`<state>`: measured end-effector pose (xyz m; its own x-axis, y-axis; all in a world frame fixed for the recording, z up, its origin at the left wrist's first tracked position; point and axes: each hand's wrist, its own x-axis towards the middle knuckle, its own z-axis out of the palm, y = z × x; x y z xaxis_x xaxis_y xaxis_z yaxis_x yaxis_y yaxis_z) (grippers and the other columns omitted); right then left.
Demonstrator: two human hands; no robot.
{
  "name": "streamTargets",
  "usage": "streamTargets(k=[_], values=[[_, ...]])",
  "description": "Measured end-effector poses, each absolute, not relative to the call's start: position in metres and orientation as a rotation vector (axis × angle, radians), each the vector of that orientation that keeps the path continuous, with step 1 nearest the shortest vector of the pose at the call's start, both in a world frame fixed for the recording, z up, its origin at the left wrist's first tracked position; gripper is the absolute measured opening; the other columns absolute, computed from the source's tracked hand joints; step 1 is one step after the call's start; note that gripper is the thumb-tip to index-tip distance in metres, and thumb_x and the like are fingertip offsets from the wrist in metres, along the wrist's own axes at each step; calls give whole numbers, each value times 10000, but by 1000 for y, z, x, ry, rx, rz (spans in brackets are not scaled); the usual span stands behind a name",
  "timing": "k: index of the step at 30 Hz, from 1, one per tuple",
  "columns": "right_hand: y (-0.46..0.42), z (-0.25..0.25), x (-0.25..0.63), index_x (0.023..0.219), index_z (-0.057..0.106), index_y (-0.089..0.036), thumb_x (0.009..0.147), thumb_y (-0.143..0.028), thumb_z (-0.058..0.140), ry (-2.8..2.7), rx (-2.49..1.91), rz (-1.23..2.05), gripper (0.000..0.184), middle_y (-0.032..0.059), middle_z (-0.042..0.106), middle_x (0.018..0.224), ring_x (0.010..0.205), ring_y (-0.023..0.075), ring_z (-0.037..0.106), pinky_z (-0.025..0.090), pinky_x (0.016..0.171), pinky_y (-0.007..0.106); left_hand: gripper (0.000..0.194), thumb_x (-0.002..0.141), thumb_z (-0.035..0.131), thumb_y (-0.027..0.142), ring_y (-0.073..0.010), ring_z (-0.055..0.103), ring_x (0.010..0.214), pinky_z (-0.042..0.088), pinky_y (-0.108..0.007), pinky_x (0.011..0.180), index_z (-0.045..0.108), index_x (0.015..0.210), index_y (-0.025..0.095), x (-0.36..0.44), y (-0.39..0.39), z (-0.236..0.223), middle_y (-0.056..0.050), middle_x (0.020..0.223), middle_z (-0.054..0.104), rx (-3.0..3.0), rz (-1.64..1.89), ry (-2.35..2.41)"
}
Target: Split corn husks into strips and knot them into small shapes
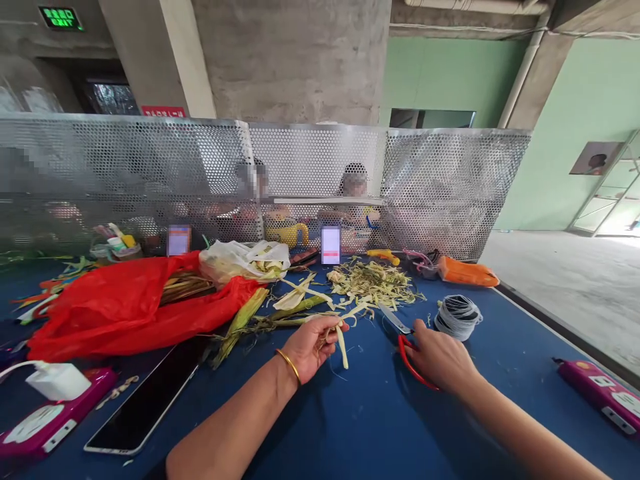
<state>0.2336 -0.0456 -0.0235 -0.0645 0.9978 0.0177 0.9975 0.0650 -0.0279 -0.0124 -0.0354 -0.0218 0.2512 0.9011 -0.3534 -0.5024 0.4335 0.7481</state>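
Note:
My left hand (317, 343), with a gold bangle at the wrist, pinches a pale strip of corn husk (343, 348); one end hangs below the fingers. My right hand (437, 357) is closed on red-handled scissors (396, 320), whose blades point up and left towards a heap of cut husk pieces (373, 283). Just beyond my left hand lie more husks (297, 297), some flat and some long and green. A roll of grey cord (457, 317) sits close to my right hand.
A red plastic bag (110, 307) and a white bag (240, 257) lie at the left. Nearer are a large phone (150, 400) and a purple power strip (60, 413). Another phone (331, 245) stands upright before a perforated metal screen (320, 160), with people behind it.

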Motion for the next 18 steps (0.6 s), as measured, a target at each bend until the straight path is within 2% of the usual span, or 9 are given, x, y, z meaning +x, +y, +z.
streamTargets(k=[3, 5, 9, 11, 14, 18], values=[[-41, -22, 233, 909, 627, -146, 823, -270, 550, -2379, -2054, -76, 169, 175, 683, 849, 797, 322, 666, 432, 608, 337, 133, 681, 685, 207, -29, 336, 481, 279, -144, 448, 692, 671, 74, -9, -41, -20, 12, 575, 483, 723, 1015, 926], [-40, -14, 227, 886, 660, -165, 812, -275, 582, -2343, -1898, -28, 154, 161, 673, 910, 843, 309, 652, 453, 666, 355, 157, 668, 697, 245, -42, 331, 497, 278, -152, 471, 701, 664, 88, -5, -45, -18, 35, 536, 418, 805, 999, 973], [-39, 6, 201, 1141, 612, -246, 872, -385, 544, -2126, -1271, 365, 310, 67, 634, 1159, 1060, 228, 584, 438, 883, 334, 128, 625, 725, 251, -63, 364, 530, 268, -181, 496, 682, 637, 131, 1, -49, -19, 21, 569, 484, 881, 985, 1029], [-39, 7, 188, 1041, 663, -242, 851, -374, 584, -2142, -1125, 606, 244, 33, 680, 1067, 1011, 203, 604, 437, 876, 303, 127, 609, 734, 248, -71, 365, 529, 259, -198, 501, 667, 625, 140, 3, -49, -21, 20, 568, 497, 909, 981, 1026], [-40, -2, 178, 812, 693, -210, 851, -322, 578, -2060, -1108, 850, 165, 6, 714, 820, 809, 173, 635, 453, 749, 270, 150, 613, 730, 268, -76, 322, 505, 222, -224, 493, 664, 597, 135, 5, -48, -25, 31, 509, 441, 992, 944, 1020], [-39, -17, 182, 732, 668, -203, 842, -239, 579, -2080, -1085, 791, 146, -7, 691, 745, 741, 151, 606, 423, 708, 261, 161, 639, 711, 276, -75, 281, 499, 199, -234, 491, 687, 598, 122, 8, -47, -31, 36, 484, 385, 1034, 879, 1066]])
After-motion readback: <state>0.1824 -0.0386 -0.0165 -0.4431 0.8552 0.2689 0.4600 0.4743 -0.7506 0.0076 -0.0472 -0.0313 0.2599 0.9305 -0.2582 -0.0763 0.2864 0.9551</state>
